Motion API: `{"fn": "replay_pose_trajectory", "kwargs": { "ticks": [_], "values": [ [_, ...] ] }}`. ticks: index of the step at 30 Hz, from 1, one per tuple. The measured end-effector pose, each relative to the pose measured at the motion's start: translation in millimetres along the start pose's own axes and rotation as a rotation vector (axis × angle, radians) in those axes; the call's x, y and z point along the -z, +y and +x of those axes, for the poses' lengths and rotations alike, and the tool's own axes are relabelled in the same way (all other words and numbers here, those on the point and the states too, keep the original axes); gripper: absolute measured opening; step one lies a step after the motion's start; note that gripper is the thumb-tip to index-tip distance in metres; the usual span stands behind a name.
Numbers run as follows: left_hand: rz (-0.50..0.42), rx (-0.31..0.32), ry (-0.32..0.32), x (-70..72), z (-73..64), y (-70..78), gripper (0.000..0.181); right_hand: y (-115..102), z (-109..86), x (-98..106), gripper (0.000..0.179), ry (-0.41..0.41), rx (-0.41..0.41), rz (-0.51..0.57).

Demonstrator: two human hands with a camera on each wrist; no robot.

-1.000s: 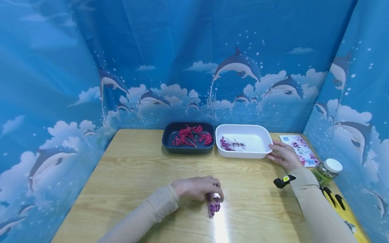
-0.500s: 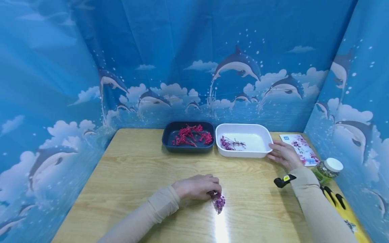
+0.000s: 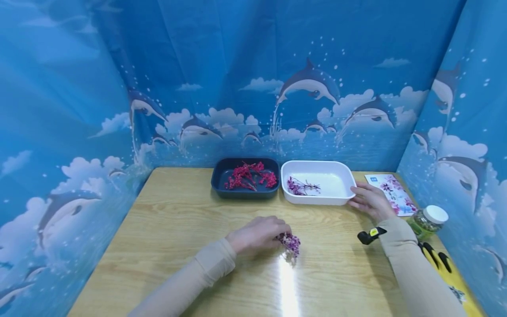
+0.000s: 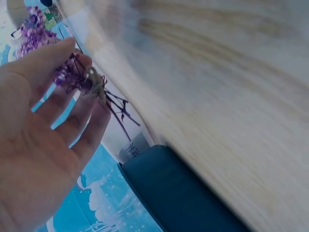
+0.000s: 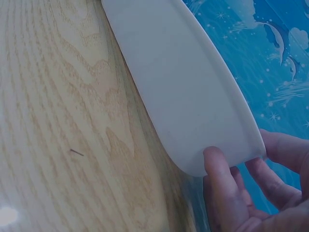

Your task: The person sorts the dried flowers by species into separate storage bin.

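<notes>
My left hand (image 3: 259, 235) pinches a small bunch of purple dried flowers (image 3: 291, 244) above the table's middle. In the left wrist view, the twine (image 4: 96, 83) tied round the thin stems shows near the fingertips, and the purple heads (image 4: 36, 36) lie past the thumb. My right hand (image 3: 371, 201) holds the near right corner of a white rectangular dish (image 3: 318, 200). In the right wrist view, its thumb (image 5: 217, 162) lies on the outer wall and another finger touches the rim's end. Inside the dish, at its left, lies a purple sprig (image 3: 297, 187).
A dark dish (image 3: 245, 194) with red dried flower sprigs (image 3: 239, 178) stands left of the white one. At the right are a printed floral packet (image 3: 392, 193), a white-lidded jar (image 3: 428, 220) and a yellow-and-black glove (image 3: 447, 273). A blue dolphin-print curtain (image 3: 237, 79) hangs behind the table.
My left hand has moved slightly away from me with the purple bunch, whose heads have swung from pointing towards me to pointing rightward. The right hand and both dishes have stayed put.
</notes>
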State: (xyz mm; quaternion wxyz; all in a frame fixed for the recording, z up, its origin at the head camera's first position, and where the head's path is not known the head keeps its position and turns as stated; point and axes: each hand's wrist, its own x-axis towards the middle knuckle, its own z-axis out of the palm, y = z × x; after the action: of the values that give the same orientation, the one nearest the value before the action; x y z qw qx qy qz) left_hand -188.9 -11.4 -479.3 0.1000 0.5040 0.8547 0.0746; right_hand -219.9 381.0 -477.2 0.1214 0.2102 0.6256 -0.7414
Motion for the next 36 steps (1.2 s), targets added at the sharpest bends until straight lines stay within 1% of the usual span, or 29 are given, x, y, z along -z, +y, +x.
{"fn": "replay_pose_trajectory", "kwargs": {
  "ticks": [4,7,11,14,16,18,23,24,27,30,36],
  "values": [
    [0.005,0.03,0.048,5.2,7.5,-1.3,0.037,0,0.0,0,0.078,0.005,-0.005,-0.003],
    [0.002,0.036,0.09,10.1,13.1,-2.9,0.036,0,0.0,1,0.074,0.009,-0.008,0.003],
    [-0.014,0.037,0.153,17.1,18.7,-4.4,0.038,0,0.4,2,0.069,0.009,-0.004,0.018],
    [-0.008,0.053,0.178,22.4,22.9,-4.3,0.04,0,0.6,1,0.064,0.007,-0.003,0.028],
    [0.01,0.071,0.184,25.6,26.5,-4.1,0.042,1,1.1,2,0.061,0.0,-0.004,0.039],
    [0.012,0.084,0.184,29.7,30.9,-3.7,0.044,1,1.7,2,0.061,-0.004,-0.006,0.045],
    [-0.009,0.104,0.2,38.0,40.3,-3.3,0.043,3,4.1,3,0.063,-0.004,-0.007,0.051],
    [-0.012,0.106,0.207,38.6,41.8,-3.4,0.043,3,4.3,2,0.061,-0.003,-0.007,0.051],
    [-0.025,0.109,0.222,40.0,45.9,-4.2,0.039,4,4.5,2,0.063,0.001,-0.008,0.046],
    [-0.042,0.113,0.23,41.0,50.0,-5.1,0.038,4,4.7,2,0.066,0.009,-0.008,0.038],
    [-0.062,0.139,0.234,42.7,58.0,-6.9,0.045,3,5.2,3,0.064,0.022,-0.007,0.025]
  ]
}}
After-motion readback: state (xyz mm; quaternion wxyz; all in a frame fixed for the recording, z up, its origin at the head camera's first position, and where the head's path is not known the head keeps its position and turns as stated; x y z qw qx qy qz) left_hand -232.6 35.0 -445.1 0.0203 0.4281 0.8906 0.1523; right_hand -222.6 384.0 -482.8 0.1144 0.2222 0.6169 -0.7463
